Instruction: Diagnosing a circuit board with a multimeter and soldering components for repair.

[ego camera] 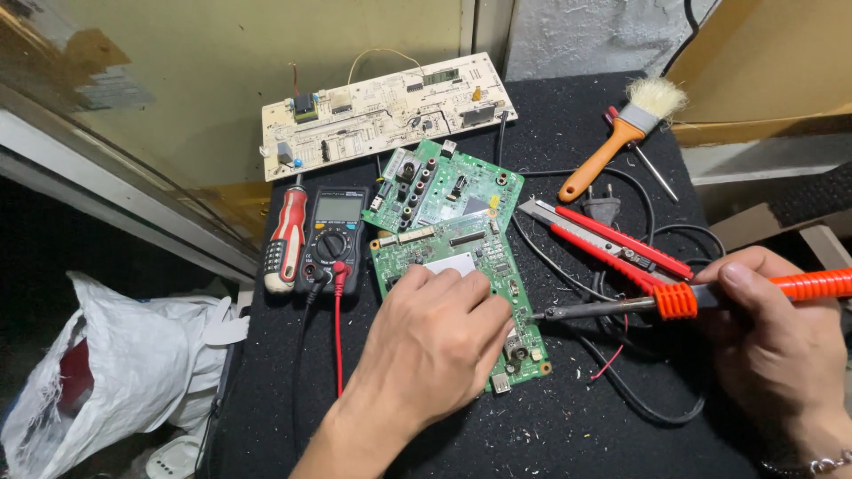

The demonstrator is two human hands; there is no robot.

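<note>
The green circuit board (461,293) lies flat on the black mat (550,426), its upper edge tucked against a second green board (444,188). My left hand (435,341) rests on it, fingers spread and pressing down, closed on nothing. My right hand (768,333) is wrapped firmly around the orange handle of the soldering iron (674,302), whose tip meets the board's right edge just beside my left fingertips.

I judge the step to be working a joint at that edge. To do it well I want the board pinned without rocking, my fingertips kept off the hot tip, and the iron's cord kept from dragging over the red utility knife (612,241) behind it. The multimeter (335,235) and its red lead (338,328) sit well left, out of the way.
</note>
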